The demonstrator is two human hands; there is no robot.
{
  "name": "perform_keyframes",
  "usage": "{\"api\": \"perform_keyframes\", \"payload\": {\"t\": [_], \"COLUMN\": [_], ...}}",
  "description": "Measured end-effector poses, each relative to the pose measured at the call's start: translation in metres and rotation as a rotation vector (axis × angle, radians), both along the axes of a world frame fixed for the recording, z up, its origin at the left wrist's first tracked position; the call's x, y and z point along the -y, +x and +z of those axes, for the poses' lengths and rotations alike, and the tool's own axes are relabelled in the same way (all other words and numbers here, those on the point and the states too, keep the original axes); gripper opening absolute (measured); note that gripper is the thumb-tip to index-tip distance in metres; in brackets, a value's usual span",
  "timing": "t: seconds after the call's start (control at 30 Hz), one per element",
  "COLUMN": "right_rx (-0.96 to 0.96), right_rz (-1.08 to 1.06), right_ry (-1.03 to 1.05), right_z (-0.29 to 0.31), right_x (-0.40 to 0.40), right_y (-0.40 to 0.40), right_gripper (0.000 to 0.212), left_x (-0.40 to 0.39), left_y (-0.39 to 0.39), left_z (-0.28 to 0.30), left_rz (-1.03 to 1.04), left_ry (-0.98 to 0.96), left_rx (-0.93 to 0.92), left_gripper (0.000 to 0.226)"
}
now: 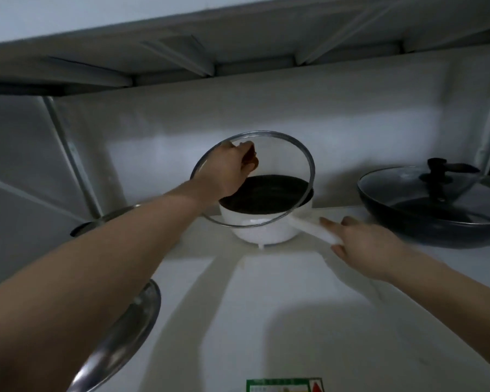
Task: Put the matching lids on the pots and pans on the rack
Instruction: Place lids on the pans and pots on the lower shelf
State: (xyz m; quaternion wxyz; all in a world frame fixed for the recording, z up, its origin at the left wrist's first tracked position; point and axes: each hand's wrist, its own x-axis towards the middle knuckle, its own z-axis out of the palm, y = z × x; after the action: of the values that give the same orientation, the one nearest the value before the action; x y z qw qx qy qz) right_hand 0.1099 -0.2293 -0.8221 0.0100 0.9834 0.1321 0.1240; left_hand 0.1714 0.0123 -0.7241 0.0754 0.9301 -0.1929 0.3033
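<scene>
A white saucepan [262, 232] with a dark inside stands at the back middle of the white shelf [266, 306]. Its white handle [309, 226] points right and forward. My right hand [362, 247] is closed around that handle. My left hand [227, 171] grips the brown knob of a glass lid [289, 157] with a metal rim. The lid is tilted above the saucepan, its lower edge close to the pot's rim. At the right, a dark wok [436, 222] carries a glass lid [425, 185] with a black knob.
A metal lid [125, 329] lies at the shelf's left front, partly under my left arm. Another metal-rimmed pot [108, 219] shows behind that arm at the left. An upper shelf [238, 52] hangs close overhead. A green label [283, 386] sits at the front edge.
</scene>
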Motion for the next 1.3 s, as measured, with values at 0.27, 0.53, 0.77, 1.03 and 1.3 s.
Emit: {"api": "perform_keyframes", "payload": {"t": [0.27,0.53,0.77,1.03,1.3], "right_rx": [0.038,0.07,0.066,0.061,0.038], "right_rz": [-0.008,-0.012,-0.019,-0.009,-0.007], "right_ry": [-0.021,-0.017,-0.05,-0.052,-0.033], "right_z": [-0.004,-0.007,-0.005,-0.005,-0.005], "right_x": [0.001,0.002,0.003,0.004,0.004], "right_y": [0.002,0.002,0.001,0.003,0.002], "right_gripper": [0.06,0.06,0.059,0.059,0.059], "left_x": [0.023,0.036,0.036,0.037,0.036], "left_y": [0.076,0.107,0.116,0.122,0.124], "left_z": [-0.016,-0.03,-0.036,-0.047,-0.047], "left_rz": [0.016,0.026,0.051,0.062,0.054], "left_ry": [-0.065,-0.002,0.067,0.04,0.021], "left_rx": [-0.1,-0.26,-0.321,-0.358,-0.398], "left_gripper": [0.024,0.032,0.034,0.035,0.037]}}
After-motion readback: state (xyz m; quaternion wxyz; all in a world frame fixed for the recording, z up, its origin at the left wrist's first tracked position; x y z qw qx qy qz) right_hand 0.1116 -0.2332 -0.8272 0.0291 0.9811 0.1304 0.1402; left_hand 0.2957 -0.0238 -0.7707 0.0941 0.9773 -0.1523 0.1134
